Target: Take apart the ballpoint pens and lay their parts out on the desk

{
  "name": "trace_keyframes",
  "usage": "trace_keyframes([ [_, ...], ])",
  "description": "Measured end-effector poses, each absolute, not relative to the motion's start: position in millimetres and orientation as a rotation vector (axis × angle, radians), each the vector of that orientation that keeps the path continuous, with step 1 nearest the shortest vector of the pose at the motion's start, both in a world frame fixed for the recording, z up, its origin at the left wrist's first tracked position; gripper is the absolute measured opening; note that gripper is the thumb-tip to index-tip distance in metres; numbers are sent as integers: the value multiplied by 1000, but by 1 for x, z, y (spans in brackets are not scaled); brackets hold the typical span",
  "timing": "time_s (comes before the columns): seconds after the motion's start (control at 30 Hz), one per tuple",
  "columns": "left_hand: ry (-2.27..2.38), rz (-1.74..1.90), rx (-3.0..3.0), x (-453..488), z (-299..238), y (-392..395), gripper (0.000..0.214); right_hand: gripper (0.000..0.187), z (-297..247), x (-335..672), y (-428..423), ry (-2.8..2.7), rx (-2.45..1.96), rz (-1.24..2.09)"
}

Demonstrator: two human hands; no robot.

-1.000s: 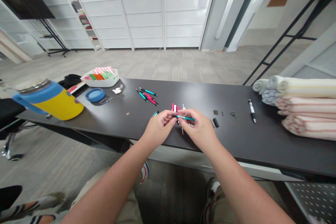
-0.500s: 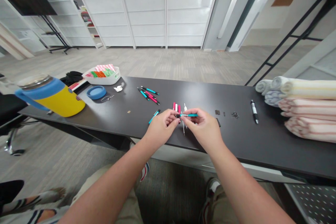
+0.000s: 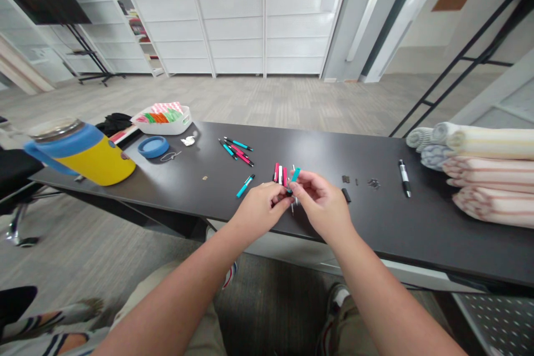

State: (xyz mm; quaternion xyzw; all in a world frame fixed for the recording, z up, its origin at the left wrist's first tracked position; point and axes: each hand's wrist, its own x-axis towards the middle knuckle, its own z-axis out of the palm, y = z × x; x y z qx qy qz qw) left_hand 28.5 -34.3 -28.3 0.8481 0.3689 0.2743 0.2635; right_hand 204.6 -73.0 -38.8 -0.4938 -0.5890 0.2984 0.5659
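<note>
My right hand (image 3: 324, 200) pinches a teal pen barrel (image 3: 296, 174), which now stands nearly upright over the table. At the barrel's lower, black end are the closed fingertips of my left hand (image 3: 267, 203), also gripping the pen. Just behind my hands lie red and white pen barrels (image 3: 280, 172) side by side. Thin pen refills (image 3: 292, 208) are partly hidden beneath my fingers. To the left of my left hand rests a teal pen piece with a black clip (image 3: 245, 185). A small black part (image 3: 346, 195) lies beside my right hand.
Several teal and red pens (image 3: 237, 151) lie further back. Tiny springs (image 3: 374, 183) and small dark parts (image 3: 346, 178) sit right, near a black-and-white pen (image 3: 404, 178). Rolled cloths (image 3: 492, 167) are stacked right. A yellow-blue mug (image 3: 92, 153), blue lid (image 3: 153, 147) and white basket (image 3: 167, 127) stand left.
The teal barrel has turned from lying level between my hands to nearly upright. My left hand has shifted slightly right and down, and more of the black part by my right hand shows.
</note>
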Motion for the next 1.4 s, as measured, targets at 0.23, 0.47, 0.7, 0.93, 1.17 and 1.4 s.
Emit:
trace_keyframes([
  [0.23,876,708,2420,27,-30,-35,27,25,-31,205,-74,-1355,-1210,793],
  [0.47,836,745,2427,26,-28,-38,33,31,-27,206,-73,-1177,-1161,848],
  [0.7,1159,780,2568,3,-14,-30,27,38,-31,210,-72,-1197,-1299,686],
  [0.93,1763,387,2620,-53,6,-2,33,19,-37,207,-66,-1672,-1522,173],
  [1.17,1811,-20,2520,-70,4,2,37,21,-39,199,-67,-1855,-1587,-58],
  [1.4,1784,-99,2502,-69,5,1,39,18,-37,194,-70,-1948,-1637,-81],
])
